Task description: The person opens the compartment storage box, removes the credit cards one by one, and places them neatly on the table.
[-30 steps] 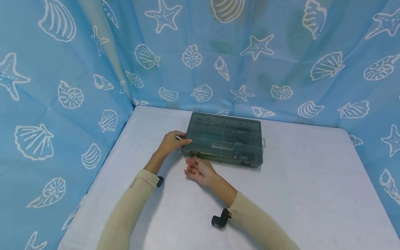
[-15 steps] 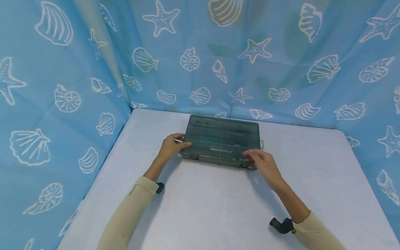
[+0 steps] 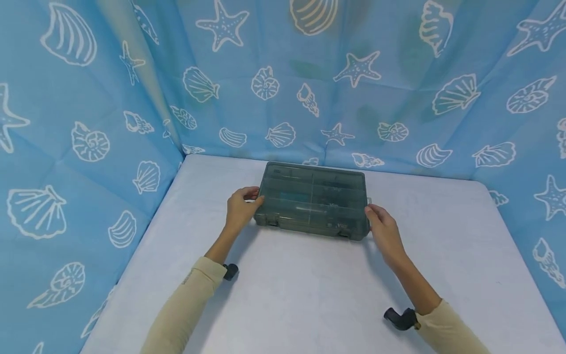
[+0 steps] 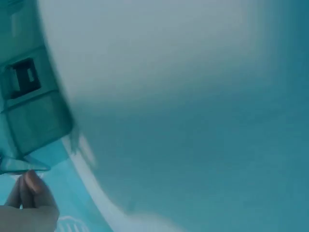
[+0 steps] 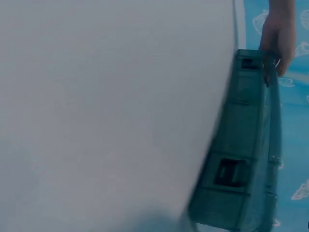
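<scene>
A smoky, see-through organizer box [image 3: 309, 196] with a divided inside lies on the white table. Its lid [image 5: 274, 145] stands slightly apart from the base along the front in the right wrist view. My left hand [image 3: 240, 211] grips the lid's left edge, thumb on top; fingertips [image 4: 33, 182] show at that edge in the left wrist view. At the right edge my right hand [image 3: 385, 233] holds the lid with its thumb on the rim, its other fingers partly hidden. Two dark front latches show, one being the near latch [image 5: 231, 172] in the right wrist view.
The white tabletop [image 3: 305, 295] spreads in front of the box and to both sides. A blue seashell curtain [image 3: 283, 98] hangs close behind the box and along the left. A dark wrist camera [image 3: 400, 318] sits on the right forearm.
My right hand has moved from the left front latch, past the right front corner, to the box's right edge. The left hand stays at the left edge.
</scene>
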### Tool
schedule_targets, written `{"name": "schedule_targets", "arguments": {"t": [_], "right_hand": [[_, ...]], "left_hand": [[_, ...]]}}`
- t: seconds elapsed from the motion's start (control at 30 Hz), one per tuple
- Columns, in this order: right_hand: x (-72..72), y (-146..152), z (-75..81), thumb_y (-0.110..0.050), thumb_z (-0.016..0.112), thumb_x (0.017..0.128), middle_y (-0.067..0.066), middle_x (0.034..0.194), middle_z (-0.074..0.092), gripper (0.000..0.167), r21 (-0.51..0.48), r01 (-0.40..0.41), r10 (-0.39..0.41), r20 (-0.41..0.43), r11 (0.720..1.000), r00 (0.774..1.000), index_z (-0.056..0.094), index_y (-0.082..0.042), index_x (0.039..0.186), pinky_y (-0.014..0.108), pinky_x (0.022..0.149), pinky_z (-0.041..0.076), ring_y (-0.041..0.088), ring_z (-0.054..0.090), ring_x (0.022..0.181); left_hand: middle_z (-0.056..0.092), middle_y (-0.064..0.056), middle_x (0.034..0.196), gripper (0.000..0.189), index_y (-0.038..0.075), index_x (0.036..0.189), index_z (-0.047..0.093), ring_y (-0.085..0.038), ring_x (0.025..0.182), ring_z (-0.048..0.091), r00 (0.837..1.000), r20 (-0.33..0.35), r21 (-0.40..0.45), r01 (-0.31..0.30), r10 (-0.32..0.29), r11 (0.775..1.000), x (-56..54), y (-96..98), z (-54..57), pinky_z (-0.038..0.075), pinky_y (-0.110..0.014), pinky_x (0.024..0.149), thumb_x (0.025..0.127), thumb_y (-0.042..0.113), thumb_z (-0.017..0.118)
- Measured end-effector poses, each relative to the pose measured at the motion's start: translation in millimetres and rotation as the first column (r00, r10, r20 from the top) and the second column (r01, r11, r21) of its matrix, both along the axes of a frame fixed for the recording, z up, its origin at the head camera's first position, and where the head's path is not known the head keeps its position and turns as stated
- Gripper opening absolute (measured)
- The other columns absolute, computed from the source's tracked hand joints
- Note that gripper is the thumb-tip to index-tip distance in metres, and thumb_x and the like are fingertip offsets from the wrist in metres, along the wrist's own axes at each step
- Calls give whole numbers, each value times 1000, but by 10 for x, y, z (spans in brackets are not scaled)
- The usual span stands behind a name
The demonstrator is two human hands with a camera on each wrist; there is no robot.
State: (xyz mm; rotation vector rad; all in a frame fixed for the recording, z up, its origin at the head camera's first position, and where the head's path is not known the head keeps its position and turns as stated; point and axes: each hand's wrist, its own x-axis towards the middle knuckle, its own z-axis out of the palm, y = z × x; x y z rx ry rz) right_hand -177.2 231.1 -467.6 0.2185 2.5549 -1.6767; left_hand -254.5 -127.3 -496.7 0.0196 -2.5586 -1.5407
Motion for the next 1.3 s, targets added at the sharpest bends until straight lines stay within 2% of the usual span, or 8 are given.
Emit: {"name": "schedule_targets", "arguments": {"t": [0.13,0.27,0.43,0.6,0.87,1.03,1.13,1.3], "right_hand": [[-111,23,251,-53,27,104,19,151,36,69,-30,32,-34,-74,999,997,30,-1,150,52,107,35,36,35,136],[-403,109,454,-51,22,105,22,146,40,70,-131,31,-52,-162,991,986,33,3,148,49,105,38,35,38,133],[-833,203,550,-59,21,102,19,149,37,76,-262,-21,-33,-202,965,979,35,1,148,50,106,33,33,34,135],[-1161,233,569,-59,19,102,15,156,29,75,-280,-54,-3,-199,958,980,30,-3,152,55,111,25,33,25,142],[-1499,214,506,-53,24,104,16,159,20,73,-430,-52,-18,-158,901,987,24,2,152,45,117,17,36,20,144],[-1551,208,493,-54,24,104,15,161,14,74,-456,-48,-9,-122,889,992,20,2,153,41,118,16,36,17,145],[-1556,219,507,-53,27,103,15,161,14,74,-443,-43,-13,-121,896,993,19,2,153,42,118,17,36,17,145],[-1524,251,450,-45,36,104,21,150,37,65,-72,-35,25,-135,997,991,33,3,148,47,110,33,37,39,135]], "left_hand": [[69,-7,103,34,8,115,70,-20,94,63,992,-107,102,-59,70,993,-106,16,187,52,-35,82,98,35,58],[70,-11,106,44,6,114,69,-26,96,65,981,-174,225,-42,83,973,-329,53,488,53,-36,82,103,39,43],[65,-8,121,56,7,124,66,-24,110,61,991,-129,278,21,16,960,-626,108,717,50,-36,92,104,48,34],[57,-2,136,57,12,137,57,-18,124,53,995,-39,261,95,-88,961,-884,155,726,41,-35,104,102,50,30],[43,-6,150,58,7,145,44,-17,136,40,975,59,475,160,-213,865,-1158,193,691,23,-35,116,104,45,28],[39,-8,152,59,7,147,41,-16,139,36,968,76,525,163,-237,835,-1229,209,670,23,-34,116,104,45,27],[36,-7,154,60,8,148,38,-16,140,33,963,86,505,179,-256,845,-1243,209,684,22,-34,116,104,45,26],[37,-9,152,62,7,148,38,-25,141,32,955,152,199,225,-257,954,-1198,134,700,26,-43,114,102,48,28]]}}
